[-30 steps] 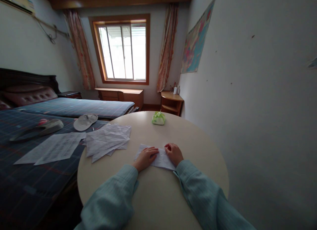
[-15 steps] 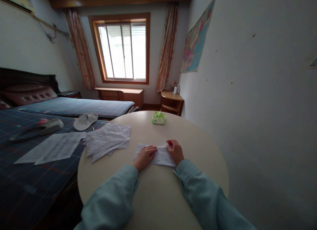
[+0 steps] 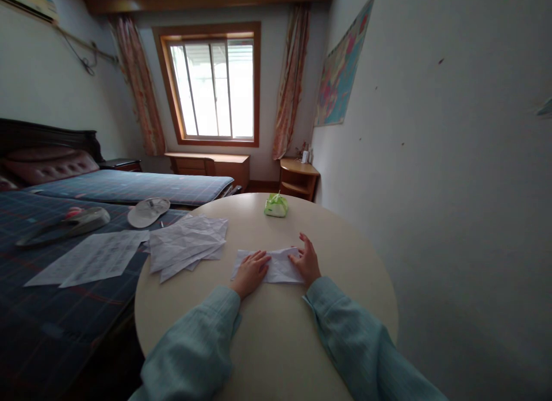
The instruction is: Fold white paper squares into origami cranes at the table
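Observation:
A folded sheet of white paper lies on the round table between my two hands. My left hand rests flat on the paper's left part, fingers stretched out and pointing right. At the right end of the paper is my right hand, its fingers apart and partly raised, the thumb near the paper's surface. Whether the right fingertips touch the paper I cannot tell. To the left, a pile of creased white sheets lies at the table's edge.
Near the table's far edge sits a green tissue pack. Left of the table, a bed with a plaid cover holds printed sheets, a white cap and a bag-like item. A plain wall runs along the right side.
My right hand has opened, its fingers lifting and spreading. The left hand has slid slightly left, and the folded paper has shifted a little with its right part lying higher in view.

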Action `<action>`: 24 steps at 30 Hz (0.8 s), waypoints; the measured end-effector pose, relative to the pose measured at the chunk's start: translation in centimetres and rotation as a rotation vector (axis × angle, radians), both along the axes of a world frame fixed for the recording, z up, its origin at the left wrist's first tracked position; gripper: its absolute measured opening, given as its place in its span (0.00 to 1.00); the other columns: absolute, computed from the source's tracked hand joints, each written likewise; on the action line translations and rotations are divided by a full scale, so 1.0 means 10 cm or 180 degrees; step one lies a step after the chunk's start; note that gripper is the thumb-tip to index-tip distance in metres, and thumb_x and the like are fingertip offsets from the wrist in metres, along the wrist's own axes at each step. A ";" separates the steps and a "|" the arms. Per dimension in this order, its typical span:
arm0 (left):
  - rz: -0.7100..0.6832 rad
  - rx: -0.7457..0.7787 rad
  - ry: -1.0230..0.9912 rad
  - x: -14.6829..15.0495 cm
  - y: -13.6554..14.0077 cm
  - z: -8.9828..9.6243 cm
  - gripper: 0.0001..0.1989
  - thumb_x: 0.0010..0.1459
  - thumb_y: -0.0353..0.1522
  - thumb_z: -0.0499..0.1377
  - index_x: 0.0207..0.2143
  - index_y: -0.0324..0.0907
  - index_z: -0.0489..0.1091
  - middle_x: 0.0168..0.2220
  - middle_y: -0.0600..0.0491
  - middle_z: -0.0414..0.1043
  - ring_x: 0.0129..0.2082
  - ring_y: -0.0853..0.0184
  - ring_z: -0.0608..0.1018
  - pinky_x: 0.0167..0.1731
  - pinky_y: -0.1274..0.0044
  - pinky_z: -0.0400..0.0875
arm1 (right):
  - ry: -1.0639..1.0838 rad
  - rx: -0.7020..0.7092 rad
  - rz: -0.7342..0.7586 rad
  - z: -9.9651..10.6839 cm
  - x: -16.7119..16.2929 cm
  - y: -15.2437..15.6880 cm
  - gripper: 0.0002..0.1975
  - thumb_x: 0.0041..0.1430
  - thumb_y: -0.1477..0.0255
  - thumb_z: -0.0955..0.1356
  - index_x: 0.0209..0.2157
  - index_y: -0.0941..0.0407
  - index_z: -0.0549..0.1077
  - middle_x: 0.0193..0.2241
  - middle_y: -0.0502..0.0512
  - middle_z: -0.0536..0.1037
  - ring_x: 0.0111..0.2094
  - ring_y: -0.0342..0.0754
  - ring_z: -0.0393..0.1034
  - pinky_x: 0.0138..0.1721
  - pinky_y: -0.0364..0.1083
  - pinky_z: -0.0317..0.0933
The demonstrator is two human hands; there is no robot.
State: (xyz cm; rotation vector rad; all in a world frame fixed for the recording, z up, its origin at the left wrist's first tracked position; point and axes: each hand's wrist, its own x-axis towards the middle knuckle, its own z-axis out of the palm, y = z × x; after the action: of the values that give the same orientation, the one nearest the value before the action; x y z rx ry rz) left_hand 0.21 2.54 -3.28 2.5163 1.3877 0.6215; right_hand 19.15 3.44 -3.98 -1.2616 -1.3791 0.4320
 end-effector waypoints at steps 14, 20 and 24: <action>-0.0215 0.0052 0.0084 0.01 -0.06 0.11 0.19 0.54 0.32 0.47 0.49 0.46 0.62 0.51 0.56 0.63 0.53 0.64 0.61 0.53 0.69 0.53 | -0.0827 -0.0143 -0.0017 0.03 -0.05 -0.07 0.31 0.38 0.77 0.66 0.49 0.57 0.56 0.32 0.52 0.70 0.32 0.46 0.66 0.37 0.47 0.62; -0.0122 0.0223 0.0223 0.01 -0.08 0.14 0.18 0.53 0.34 0.49 0.48 0.45 0.63 0.50 0.54 0.64 0.50 0.62 0.63 0.51 0.70 0.55 | -0.0878 -0.0208 0.0502 0.12 -0.13 -0.14 0.25 0.41 0.79 0.64 0.45 0.56 0.60 0.26 0.48 0.72 0.27 0.41 0.67 0.29 0.41 0.61; -0.0093 0.0181 0.0269 0.01 -0.08 0.15 0.19 0.54 0.35 0.49 0.48 0.47 0.62 0.51 0.56 0.64 0.50 0.61 0.62 0.51 0.68 0.55 | -0.0970 -0.0161 0.0510 0.13 -0.13 -0.15 0.20 0.43 0.79 0.63 0.42 0.56 0.63 0.26 0.48 0.72 0.27 0.40 0.67 0.29 0.41 0.60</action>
State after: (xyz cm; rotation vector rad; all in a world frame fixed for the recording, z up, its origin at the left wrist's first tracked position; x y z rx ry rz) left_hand 0.33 1.74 -1.80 2.6310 1.3769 0.5629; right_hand 17.85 1.97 -2.72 -1.3012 -1.7447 0.3974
